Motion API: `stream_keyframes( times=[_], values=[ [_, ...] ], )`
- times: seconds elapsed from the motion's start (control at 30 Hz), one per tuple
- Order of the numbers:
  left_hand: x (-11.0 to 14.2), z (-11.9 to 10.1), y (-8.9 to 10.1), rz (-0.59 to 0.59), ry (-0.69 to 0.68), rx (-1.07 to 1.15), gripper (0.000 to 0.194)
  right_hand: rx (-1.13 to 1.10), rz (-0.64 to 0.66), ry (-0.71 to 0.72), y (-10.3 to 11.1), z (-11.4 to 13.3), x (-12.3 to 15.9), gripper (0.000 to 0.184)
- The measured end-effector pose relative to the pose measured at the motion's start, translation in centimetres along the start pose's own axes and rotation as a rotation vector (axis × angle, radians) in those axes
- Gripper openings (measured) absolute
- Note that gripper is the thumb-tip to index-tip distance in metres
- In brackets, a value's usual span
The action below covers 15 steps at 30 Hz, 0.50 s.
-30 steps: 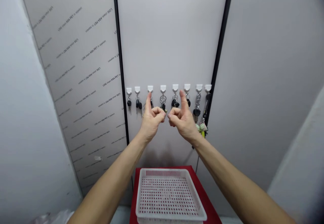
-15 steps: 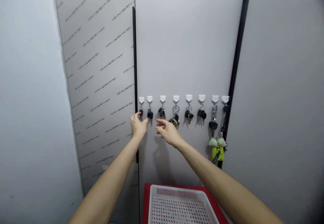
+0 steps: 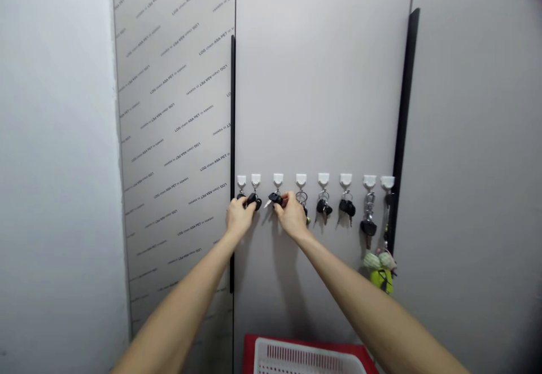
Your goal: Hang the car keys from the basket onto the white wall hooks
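Black keys [image 3: 275, 198] on the third hook [image 3: 278, 179] from the left, near the middle of the frame, could slip and swing back to the wall [image 3: 322, 80] if the right hand [image 3: 292, 216] has too small a bit of them. That hand is pinching their dark top between thumb and finger. A hard tug could pull the hook loose, as it looks small and stuck on. The ring could also snag if the keys are pulled down and not up. The keys have fat, dark tops, and a thin, shiny one pokes out to the left, tilted down. Just left, the left hand [image 3: 239, 216] is half curled, its thumb at the second set [image 3: 254, 200] and a finger at the first set [image 3: 241, 196]; I can't tell if it grips them. Its thumb could bump one set while reaching for both. At the bottom of the frame sits a white basket [image 3: 313, 347] on something red [image 3: 249, 354].
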State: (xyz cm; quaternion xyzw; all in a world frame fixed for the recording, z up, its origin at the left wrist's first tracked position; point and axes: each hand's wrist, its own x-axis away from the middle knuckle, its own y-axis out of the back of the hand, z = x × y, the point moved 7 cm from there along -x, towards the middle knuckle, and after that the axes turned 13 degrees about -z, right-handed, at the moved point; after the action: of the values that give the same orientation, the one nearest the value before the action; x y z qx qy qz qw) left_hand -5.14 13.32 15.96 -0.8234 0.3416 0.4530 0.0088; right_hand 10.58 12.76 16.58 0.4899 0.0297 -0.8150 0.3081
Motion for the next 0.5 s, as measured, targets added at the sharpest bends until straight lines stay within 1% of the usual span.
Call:
stream_keyframes(
  times=[0.07, 0.17, 0.27, 0.33, 0.37, 0.43, 0.47, 0.5],
  values=[
    [-1.1, -0.6, 1.2, 0.041, -0.039, -0.003, 0.026, -0.025, -0.012, -0.028, 0.5, -0.2, -0.5, 0.018],
    [-3.0, -1.6, 2.4, 0.094, -0.078, -0.010, 0.026, -0.069, -0.051, -0.047, 1.6, -0.3, -1.5, 0.019],
    [-4.7, -2.9, 3.1, 0.078, -0.128, -0.064, 0.026, -0.128, -0.077, 0.022, 2.5, 0.8, -3.1, 0.020],
    [-5.4, -4.1, 3.0, 0.082, -0.206, -0.137, 0.025, -0.144, -0.084, 0.096, 2.7, 2.1, -4.3, 0.020],
    [-5.5, -4.8, 2.7, 0.120, -0.259, -0.183, 0.024, -0.138, -0.066, 0.123, 2.6, 2.8, -4.8, 0.019],
    [-5.4, -6.1, 1.7, 0.237, -0.369, -0.255, 0.020, -0.108, 0.031, 0.155, 1.9, 3.9, -5.4, 0.019],
    [-5.4, -6.7, 1.4, 0.275, -0.409, -0.259, 0.018, -0.096, 0.095, 0.169, 1.5, 4.4, -5.3, 0.018],
    [-5.5, -7.1, 1.3, 0.276, -0.427, -0.233, 0.018, -0.092, 0.155, 0.186, 1.2, 4.7, -5.0, 0.018]
  ],
)
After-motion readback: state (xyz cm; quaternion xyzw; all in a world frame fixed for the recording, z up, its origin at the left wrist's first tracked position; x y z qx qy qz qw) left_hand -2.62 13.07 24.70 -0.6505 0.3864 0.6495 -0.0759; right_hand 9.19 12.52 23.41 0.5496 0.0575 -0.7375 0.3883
